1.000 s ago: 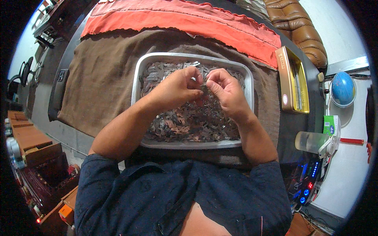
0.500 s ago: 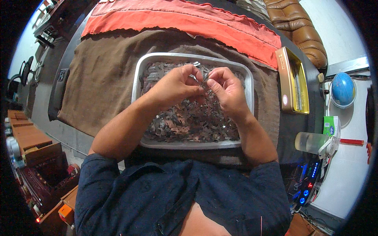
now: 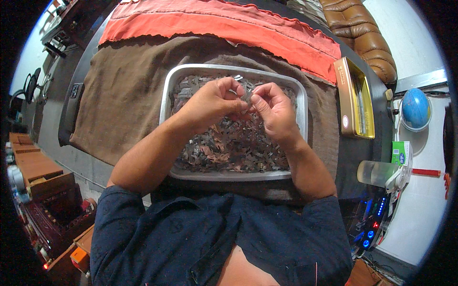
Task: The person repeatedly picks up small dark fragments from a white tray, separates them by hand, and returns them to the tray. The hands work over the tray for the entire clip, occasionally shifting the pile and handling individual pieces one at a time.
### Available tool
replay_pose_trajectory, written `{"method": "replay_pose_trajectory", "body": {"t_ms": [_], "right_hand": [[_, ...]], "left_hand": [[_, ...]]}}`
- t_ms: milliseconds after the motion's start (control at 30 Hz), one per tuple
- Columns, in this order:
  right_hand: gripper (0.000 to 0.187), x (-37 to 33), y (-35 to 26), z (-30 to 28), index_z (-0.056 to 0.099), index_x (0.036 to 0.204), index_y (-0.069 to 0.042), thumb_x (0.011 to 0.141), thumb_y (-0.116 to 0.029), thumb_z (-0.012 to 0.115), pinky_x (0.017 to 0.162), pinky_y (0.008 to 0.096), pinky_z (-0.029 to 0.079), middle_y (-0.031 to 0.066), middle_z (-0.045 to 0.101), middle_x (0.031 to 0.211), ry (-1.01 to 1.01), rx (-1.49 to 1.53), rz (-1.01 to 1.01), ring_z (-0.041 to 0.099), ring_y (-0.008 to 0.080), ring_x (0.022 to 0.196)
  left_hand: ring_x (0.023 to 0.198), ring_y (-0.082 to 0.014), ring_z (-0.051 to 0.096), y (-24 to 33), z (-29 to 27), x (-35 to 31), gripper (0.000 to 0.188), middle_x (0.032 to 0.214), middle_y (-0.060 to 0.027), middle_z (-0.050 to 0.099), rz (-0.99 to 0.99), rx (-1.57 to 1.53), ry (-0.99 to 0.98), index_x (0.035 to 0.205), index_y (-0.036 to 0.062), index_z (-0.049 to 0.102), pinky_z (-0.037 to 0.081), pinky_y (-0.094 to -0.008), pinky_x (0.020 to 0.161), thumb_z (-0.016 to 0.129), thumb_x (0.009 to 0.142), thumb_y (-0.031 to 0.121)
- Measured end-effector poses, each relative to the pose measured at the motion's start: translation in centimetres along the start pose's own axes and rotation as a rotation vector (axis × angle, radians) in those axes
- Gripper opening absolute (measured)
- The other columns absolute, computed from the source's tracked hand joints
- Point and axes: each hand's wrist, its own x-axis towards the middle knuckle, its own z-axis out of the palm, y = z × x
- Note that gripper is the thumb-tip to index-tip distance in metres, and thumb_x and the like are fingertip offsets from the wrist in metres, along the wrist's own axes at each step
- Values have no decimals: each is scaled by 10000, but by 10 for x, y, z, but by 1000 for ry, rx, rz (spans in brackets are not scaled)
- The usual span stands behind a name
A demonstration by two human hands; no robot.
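while the left hand (image 3: pixel 207 105) and the right hand (image 3: pixel 279 114) meet over a metal tray (image 3: pixel 229 177), loose pieces (image 3: pixel 226 155) fill it.
the right hand's thumb and forefinger pinch a small grey piece (image 3: pixel 248 94) above the tray's far half; the left hand's fingers curl just beside it, and whether they grip it too i cannot tell. round-cornered and silvery, the tray sits on a brown cloth (image 3: pixel 124 90), near the near edge of the dark desk (image 3: pixel 358 150); its pieces are mostly grey, some pinkish-brown. by the desk's right edge an open gold tin (image 3: pixel 347 100) has slim silvery things (image 3: pixel 361 107) inside, and toward the near right corner is a clear container (image 3: pixel 377 172), its contents unclear.
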Motion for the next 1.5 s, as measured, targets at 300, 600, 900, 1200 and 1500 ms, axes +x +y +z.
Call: {"method": "replay_pose_trajectory", "body": {"t_ms": [300, 600, 900, 1200, 1500], "right_hand": [[230, -6, -6, 4, 630, 1162, -15, 963, -113, 691, 773, 283, 544, 65, 682, 984, 10, -48, -77, 647, 116, 873], [575, -7, -22, -2, 623, 1320, -26, 775, -36, 804, 921, 359, 542, 142, 693, 1188, -52, -432, -411, 686, 239, 1035], [510, -4, -16, 2, 699, 1209, -38, 722, -15, 847, 961, 370, 537, 156, 709, 1173, -30, -392, -454, 689, 275, 1101], [562, -8, -13, 0, 622, 1250, -26, 739, 69, 837, 983, 340, 510, 129, 659, 1288, 8, -213, -321, 634, 184, 1109], [572, -5, -12, -2, 622, 1214, -74, 719, -85, 909, 924, 311, 512, 69, 698, 1204, 88, -234, -384, 641, 143, 1019]], "left_hand": [[788, -157, 695, -5, -1, 2, 220, 849, -50, 671, 29, -81, -43, 936, 62, 562, 553, -262, 665, 773, 875, 52], [837, -174, 714, -2, 0, 2, 202, 863, -70, 688, 45, -81, 29, 936, 24, 585, 593, -293, 731, 775, 881, 66], [936, -193, 715, -4, -1, 0, 181, 941, -61, 699, 33, -117, -52, 946, 57, 585, 575, -315, 827, 757, 890, 59], [786, -119, 622, -5, -4, 1, 119, 913, -60, 682, 82, 30, -21, 1006, 41, 615, 512, -265, 724, 663, 951, 135], [825, -94, 596, -8, -2, 3, 89, 895, -6, 640, 153, 272, 107, 1007, 40, 636, 490, -259, 768, 568, 975, 88]]}}
